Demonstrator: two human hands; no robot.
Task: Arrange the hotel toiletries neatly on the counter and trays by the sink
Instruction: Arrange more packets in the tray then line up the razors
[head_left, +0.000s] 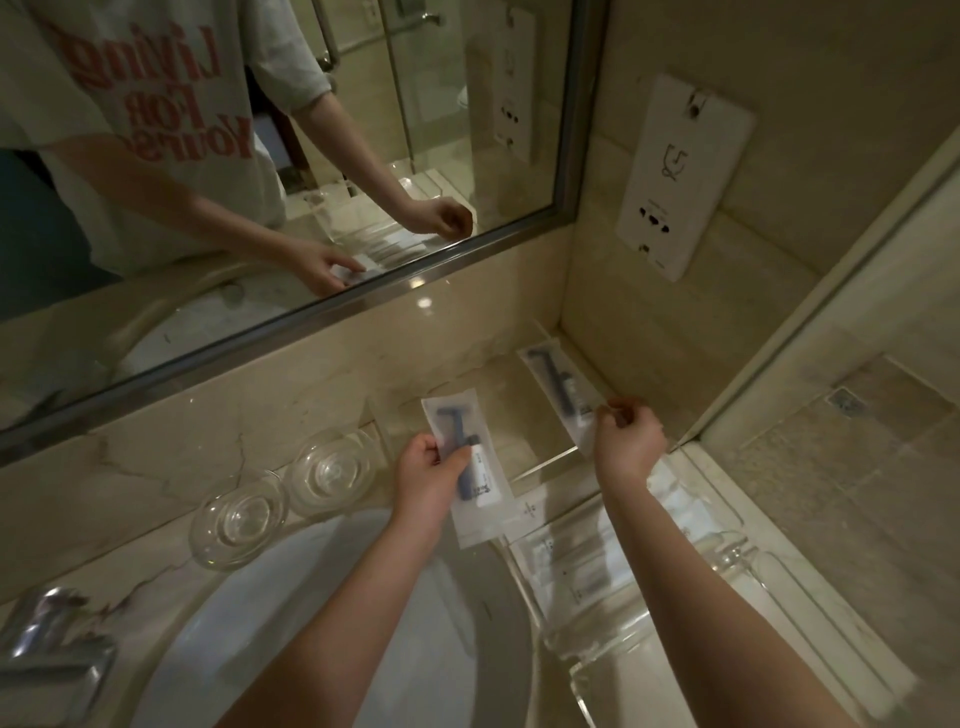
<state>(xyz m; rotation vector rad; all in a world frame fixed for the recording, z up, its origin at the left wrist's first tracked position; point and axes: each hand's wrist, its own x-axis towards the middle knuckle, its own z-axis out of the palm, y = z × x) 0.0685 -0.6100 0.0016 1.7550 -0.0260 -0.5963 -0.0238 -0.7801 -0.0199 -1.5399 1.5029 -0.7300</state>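
**Two razor packets over the corner tray**

The clear back tray (511, 413) sits in the right-centre of the frame, pushed into the corner where the marble back wall meets the side wall. Its floor is bare between the two packets. Its near edge meets a second clear near tray (639, 644) at lower right, which holds flat white sachets (563, 553). Left of the trays, a narrow stone ledge between the basin (322, 623) and the back wall carries two glass dishes (239, 519) side by side. A chrome tap (47, 644) fills the lower left corner.

Print on both packets is too small to read. In the mirror (311, 156) a shirt shows reversed red lettering, "Living For Yours", cut off at its end. A white wall plate (680, 176) at upper right carries a line-drawn symbol and dark socket holes.

The left hand (431, 470) reaches in from the bottom centre with its fingers curled round the middle of the left packet (483, 496), which holds a blue T-headed razor, above the back tray's left edge. The right hand (631, 441), knuckles up, pinches the near end of the right packet (558, 382). That packet runs toward the back corner, close along the side wall; whether it lies flat I cannot tell.
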